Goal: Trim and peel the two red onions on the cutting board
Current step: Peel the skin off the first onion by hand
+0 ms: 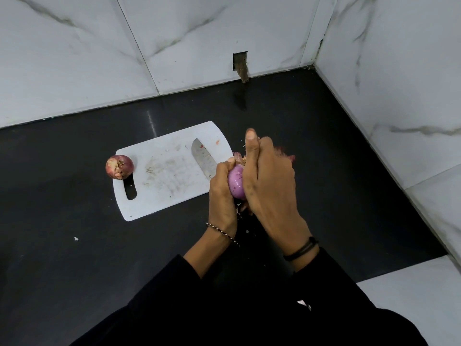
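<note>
A peeled, pale purple onion (236, 182) is held between both hands, just off the right edge of the white cutting board (159, 176). My left hand (222, 198) grips it from the left. My right hand (268, 178) wraps over it from the right, thumb raised, with dark red skin (284, 154) sticking out behind the fingers. A second red onion (119, 167), still in its skin, sits at the board's left end above the handle slot. A knife blade (203, 158) lies flat on the board; its handle is hidden behind my hands.
The board lies on a black countertop (74, 245) set in a corner of white marble walls (399, 71). Small skin scraps lie on the counter below my hands (245, 222), and a white fleck (75, 238) lies at the left.
</note>
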`<act>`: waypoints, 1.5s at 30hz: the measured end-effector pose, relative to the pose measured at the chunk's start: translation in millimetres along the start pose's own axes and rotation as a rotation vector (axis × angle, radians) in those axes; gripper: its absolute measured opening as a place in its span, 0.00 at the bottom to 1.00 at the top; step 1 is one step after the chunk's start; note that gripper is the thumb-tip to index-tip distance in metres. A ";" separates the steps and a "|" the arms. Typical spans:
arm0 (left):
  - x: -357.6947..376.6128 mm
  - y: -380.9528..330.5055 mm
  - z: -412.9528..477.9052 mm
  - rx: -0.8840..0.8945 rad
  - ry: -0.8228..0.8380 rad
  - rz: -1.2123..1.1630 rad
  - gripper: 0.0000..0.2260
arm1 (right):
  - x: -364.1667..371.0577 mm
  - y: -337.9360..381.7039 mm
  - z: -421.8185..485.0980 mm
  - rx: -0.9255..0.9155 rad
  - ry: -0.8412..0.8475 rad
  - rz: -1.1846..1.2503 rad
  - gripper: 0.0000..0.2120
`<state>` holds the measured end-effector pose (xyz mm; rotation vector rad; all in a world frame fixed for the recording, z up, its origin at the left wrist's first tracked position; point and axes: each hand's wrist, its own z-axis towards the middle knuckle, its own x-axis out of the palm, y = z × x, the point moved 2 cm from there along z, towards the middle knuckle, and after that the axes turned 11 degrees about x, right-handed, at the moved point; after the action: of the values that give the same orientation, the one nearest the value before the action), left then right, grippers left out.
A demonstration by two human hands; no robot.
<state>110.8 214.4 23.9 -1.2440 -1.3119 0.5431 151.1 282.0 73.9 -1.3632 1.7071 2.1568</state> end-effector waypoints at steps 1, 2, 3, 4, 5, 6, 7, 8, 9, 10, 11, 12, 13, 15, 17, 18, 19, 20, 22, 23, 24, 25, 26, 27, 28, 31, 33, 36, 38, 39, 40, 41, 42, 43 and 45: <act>-0.4 0.2 -0.1 0.013 -0.026 0.005 0.11 | 1.6 -0.7 0.9 -0.032 -0.034 -0.013 0.21; -0.3 -0.1 0.0 0.018 -0.047 0.014 0.10 | 3.3 -2.0 2.1 -0.053 -0.059 -0.015 0.19; -0.4 0.5 1.2 0.032 -0.050 0.024 0.10 | 4.2 -3.6 3.5 -0.065 -0.077 -0.020 0.17; 0.4 -0.1 1.8 0.039 -0.035 0.032 0.10 | 4.7 -4.5 4.7 -0.066 -0.084 -0.028 0.16; 0.4 0.4 2.3 0.044 -0.021 0.052 0.14 | 5.7 -6.1 6.1 -0.063 -0.082 -0.033 0.14; 0.3 1.0 2.6 0.041 -0.013 0.066 0.17 | 6.0 -7.4 7.1 -0.058 -0.075 -0.029 0.14; 0.0 1.6 2.2 0.035 -0.005 0.066 0.16 | 5.9 -8.7 8.4 -0.052 -0.070 -0.014 0.14; -0.8 2.6 1.9 0.025 -0.007 0.055 0.13 | 5.3 -10.3 9.9 -0.045 -0.066 0.005 0.15; -1.6 3.1 1.0 0.011 -0.006 0.033 0.10 | 4.4 -13.3 11.9 -0.033 -0.062 0.022 0.17; -2.1 2.8 -0.1 -0.009 0.003 0.014 0.09 | 2.2 -16.1 13.9 -0.014 -0.061 0.037 0.17; -1.9 2.5 -0.9 -0.041 0.025 0.001 0.11 | -0.2 -20.1 16.3 0.014 -0.064 0.048 0.17; -2.7 2.9 -0.8 -0.078 0.057 0.001 0.16 | -3.1 -23.6 17.8 0.051 -0.062 0.069 0.17; -2.8 2.9 -0.2 -0.115 0.093 -0.006 0.20 | -5.5 -28.0 19.1 0.091 -0.051 0.103 0.18; -3.1 1.5 1.8 -0.155 0.149 -0.030 0.25 | -9.5 -34.1 20.3 0.136 -0.010 0.188 0.19; -3.5 0.2 3.0 -0.162 0.169 -0.042 0.25 | -12.9 -37.8 19.7 0.115 0.004 0.226 0.16; -3.3 -0.5 3.4 -0.167 0.178 -0.045 0.25 | -14.3 -39.4 19.3 0.094 0.001 0.230 0.15; -3.0 -1.7 3.3 -0.173 0.188 -0.048 0.26 | -15.6 -40.6 18.6 0.078 -0.001 0.232 0.13; -2.4 -2.9 3.2 -0.179 0.200 -0.046 0.26 | -17.1 -41.9 17.5 0.067 -0.001 0.234 0.10; -1.3 -5.7 3.4 -0.190 0.228 -0.035 0.28 | -20.3 -44.8 15.1 0.048 0.002 0.229 0.06; -0.2 -8.3 3.1 -0.199 0.247 -0.032 0.29 | -22.4 -45.8 13.7 0.035 0.004 0.230 0.06; 0.8 -10.8 2.8 -0.209 0.268 -0.031 0.29 | -25.0 -46.3 11.7 0.018 0.007 0.244 0.06; 1.9 -13.4 2.6 -0.220 0.291 -0.033 0.29 | -28.0 -45.5 9.4 -0.004 0.013 0.263 0.07; 2.4 -15.2 2.4 -0.228 0.314 -0.035 0.29 | -31.1 -44.7 7.1 -0.026 0.020 0.282 0.08; 3.0 -16.8 2.6 -0.236 0.335 -0.035 0.28 | -33.6 -44.0 5.0 -0.046 0.034 0.299 0.08; 3.3 -18.8 2.5 -0.242 0.356 -0.032 0.28 | -35.4 -43.3 2.8 -0.065 0.056 0.320 0.07; 5.7 -23.4 1.6 -0.259 0.411 -0.014 0.27 | -38.4 -43.2 -3.8 -0.125 0.130 0.375 0.04; 8.1 -27.1 0.5 -0.268 0.413 0.040 0.27 | -40.1 -43.9 -6.2 -0.169 0.160 0.410 0.10; 11.5 -32.5 -0.9 -0.244 0.421 0.160 0.27 | -41.8 -42.4 -6.3 -0.293 0.199 0.340 0.21; 10.4 -35.5 -2.1 -0.229 0.389 0.214 0.25 | -40.8 -42.9 -5.3 -0.352 0.218 0.281 0.26; 9.9 -36.1 -2.8 -0.230 0.386 0.227 0.26 | -40.2 -43.6 -5.6 -0.362 0.217 0.278 0.26; 9.8 -36.4 -3.9 -0.235 0.387 0.235 0.26 | -39.8 -43.9 -6.1 -0.359 0.213 0.292 0.26; 9.8 -36.5 -5.0 -0.242 0.383 0.238 0.27 | -39.6 -43.6 -7.0 -0.349 0.209 0.310 0.26; 9.7 -36.8 -5.8 -0.254 0.370 0.235 0.28 | -39.0 -43.0 -8.0 -0.334 0.206 0.328 0.26; 9.4 -36.5 -5.8 -0.266 0.354 0.228 0.28 | -38.6 -42.3 -9.3 -0.321 0.205 0.344 0.26; 10.0 -35.9 -5.7 -0.282 0.337 0.215 0.28 | -38.2 -40.9 -11.6 -0.315 0.200 0.363 0.27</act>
<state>106.8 209.5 61.1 -1.6442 -0.9973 0.2840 203.1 305.0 68.8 -1.4792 1.8701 2.6650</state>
